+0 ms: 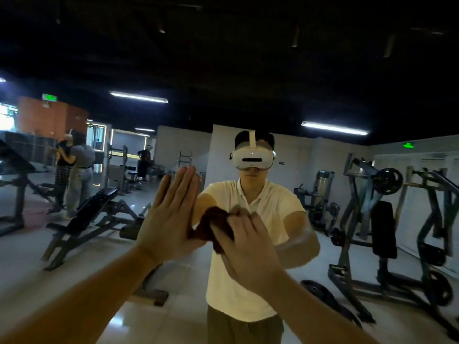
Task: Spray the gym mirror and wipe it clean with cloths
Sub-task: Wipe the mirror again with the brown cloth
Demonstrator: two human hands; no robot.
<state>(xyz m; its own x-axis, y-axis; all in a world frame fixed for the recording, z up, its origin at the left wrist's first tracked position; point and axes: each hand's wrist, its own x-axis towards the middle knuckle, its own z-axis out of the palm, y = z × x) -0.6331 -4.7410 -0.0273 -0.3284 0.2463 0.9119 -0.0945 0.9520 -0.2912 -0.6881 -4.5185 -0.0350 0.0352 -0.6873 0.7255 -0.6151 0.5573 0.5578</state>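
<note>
Currently both hands are up on the mirror (pixel 347 78), which fills the whole view.

- left hand (pixel 171 214): flat on the glass, fingers straight and together, pointing up. It holds nothing.
- right hand (pixel 248 247): lies over the cloth (pixel 211 224) and presses it onto the glass. Fingers are spread and nearly straight across the top of it. Thumb is hidden, and the hand is motion-blurred, so any finer grip can't be told.
- cloth: dark red-brown and bunched. It sits between right palm and mirror, just right of the left hand, with a fold sticking out toward the left hand's heel.

Blocking: both forearms cross the lower frame. The hands cover the chest of the person's reflection, seen in a cream shirt (pixel 250 264) and a white headset (pixel 253 158).

Everything else is seen in the reflection:
- black incline bench (pixel 94 214) at left, partly behind the left hand
- plate-loaded machine (pixel 387 219) at right, with a loose weight plate (pixel 320 291) on the floor (pixel 29 256) near its base
- more racks further back at left; two people (pixel 74 175) stand close together there, and another figure is deeper in, too small to detail
- tube lights (pixel 139 96) on a dark ceiling
- green exit sign (pixel 408 145) on the right wall
- pale glossy floor tiles showing glare
</note>
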